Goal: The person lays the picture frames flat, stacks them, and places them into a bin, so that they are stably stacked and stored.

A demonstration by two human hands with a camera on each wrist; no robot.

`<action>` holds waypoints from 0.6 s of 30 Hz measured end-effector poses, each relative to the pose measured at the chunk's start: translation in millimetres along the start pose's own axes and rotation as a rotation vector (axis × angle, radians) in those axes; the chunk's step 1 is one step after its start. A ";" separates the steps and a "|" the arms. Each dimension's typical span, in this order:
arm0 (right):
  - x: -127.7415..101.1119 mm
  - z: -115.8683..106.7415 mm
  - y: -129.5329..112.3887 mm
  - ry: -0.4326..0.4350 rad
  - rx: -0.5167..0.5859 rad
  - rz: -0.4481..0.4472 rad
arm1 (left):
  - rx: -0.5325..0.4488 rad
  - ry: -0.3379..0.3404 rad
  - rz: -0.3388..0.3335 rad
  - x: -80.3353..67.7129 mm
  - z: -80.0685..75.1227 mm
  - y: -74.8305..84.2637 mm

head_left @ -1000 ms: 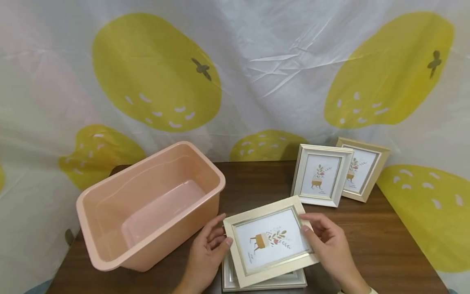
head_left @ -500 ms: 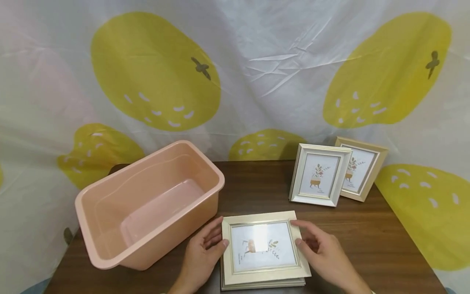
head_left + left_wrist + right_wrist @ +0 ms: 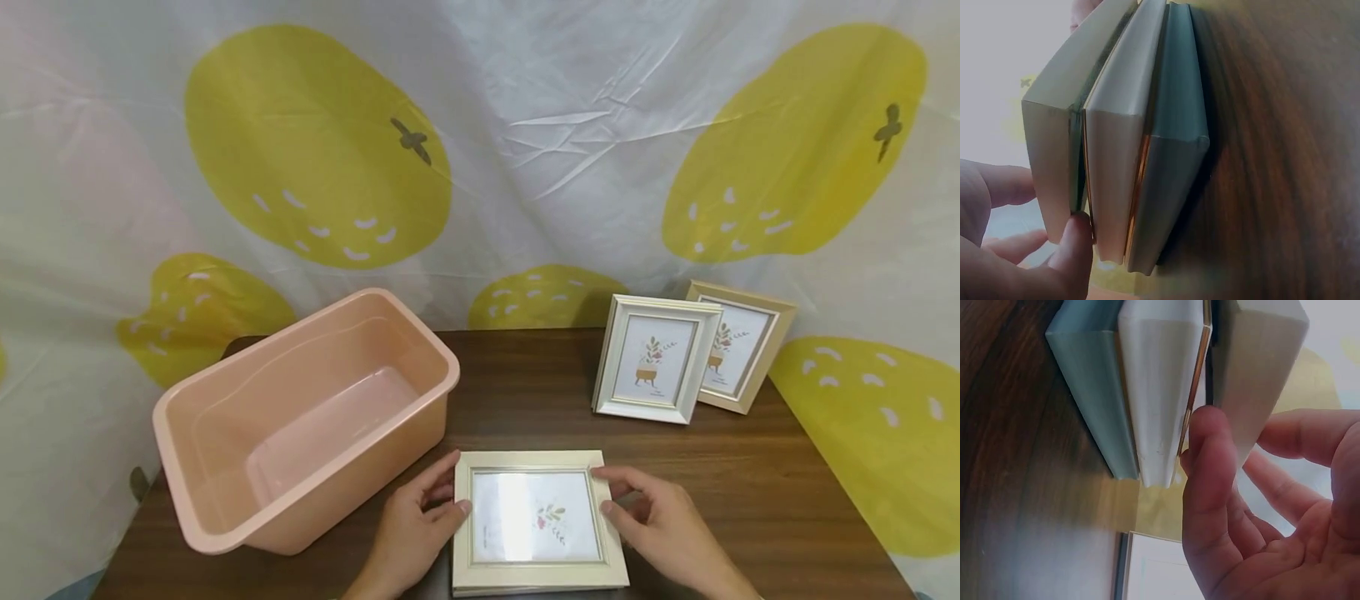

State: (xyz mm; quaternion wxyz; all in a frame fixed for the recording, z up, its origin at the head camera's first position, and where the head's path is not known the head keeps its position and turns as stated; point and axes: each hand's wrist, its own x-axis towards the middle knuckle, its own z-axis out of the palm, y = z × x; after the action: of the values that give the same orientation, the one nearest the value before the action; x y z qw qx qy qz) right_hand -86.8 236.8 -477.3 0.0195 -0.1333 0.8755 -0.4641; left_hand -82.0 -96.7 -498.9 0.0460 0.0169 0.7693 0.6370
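1. Dark wood table [image 3: 750, 483] carries everything I see; its near edge is cut off by the frame.
2. Pink plastic tub [image 3: 225, 433] sits on the left, well apart from two upright picture frames [image 3: 654, 358] at the back right.
3. Cream picture frame [image 3: 537, 518] lies flat at the near middle, topping a stack of three; the wrist views show the lower two, which the head view mostly hides.
4. My left hand [image 3: 411, 533] pinches its left edge, thumb on top.
5. My right hand [image 3: 660, 527] grips its right edge, fingers curled. Glare hides most of the print.
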 end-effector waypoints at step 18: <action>1.5 3.7 9.4 0.029 -0.080 -0.048 | 0.197 -0.005 0.039 -5.2 -0.3 -1.2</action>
State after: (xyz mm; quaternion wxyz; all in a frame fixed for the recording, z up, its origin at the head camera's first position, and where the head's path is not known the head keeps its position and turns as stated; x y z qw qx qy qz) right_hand -89.8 238.5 -486.9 -0.0096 -0.1485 0.8901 -0.4308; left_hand -76.8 -97.7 -499.7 0.0337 0.0379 0.8277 0.5589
